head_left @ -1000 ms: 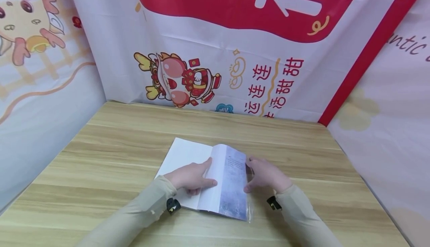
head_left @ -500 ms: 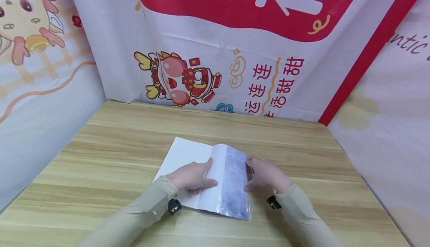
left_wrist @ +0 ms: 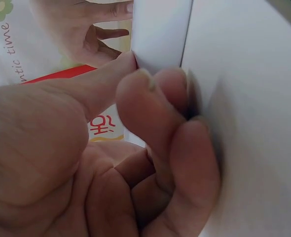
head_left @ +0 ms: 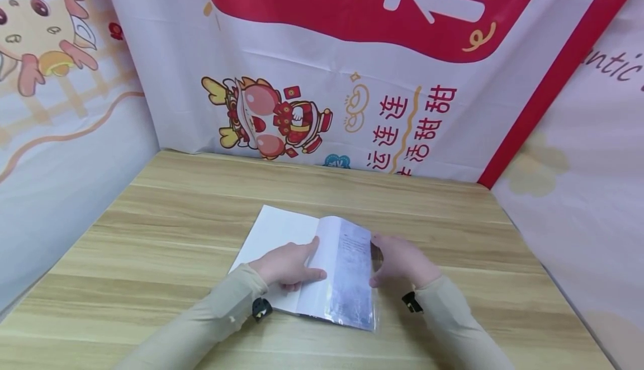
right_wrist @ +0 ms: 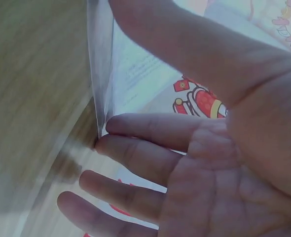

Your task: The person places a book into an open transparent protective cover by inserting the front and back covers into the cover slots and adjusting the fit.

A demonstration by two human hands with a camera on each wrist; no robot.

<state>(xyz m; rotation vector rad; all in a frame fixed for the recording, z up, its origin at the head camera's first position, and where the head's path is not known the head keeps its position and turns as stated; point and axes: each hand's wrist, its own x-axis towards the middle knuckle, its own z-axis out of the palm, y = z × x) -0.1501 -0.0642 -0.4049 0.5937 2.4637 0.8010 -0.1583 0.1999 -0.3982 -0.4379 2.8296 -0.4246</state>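
Observation:
An open book point(head_left: 282, 222) lies on the wood-grain table, its left page blank white. To its right a curved white and bluish printed flap point(head_left: 349, 280) stands in a clear plastic cover point(head_left: 375, 319). My left hand point(head_left: 284, 264) rests at the fold, thumb on the flap; in the left wrist view its other fingers point(left_wrist: 195, 163) curl against the white page. My right hand point(head_left: 402, 261) holds the plastic's right edge, thumb toward the near end. In the right wrist view the film edge meets the index and middle fingertips point(right_wrist: 113, 124), while the other two fingers extend free.
The light wood table point(head_left: 151, 236) extends around the book. A white and red printed cloth point(head_left: 302, 46) hangs behind it, with more printed cloths at the left and right. A black wrist strap point(head_left: 260, 308) sits at the left cuff, another at the right.
My right hand has shifted very slightly to the right along with the plastic edge. The left hand and the book stay almost still.

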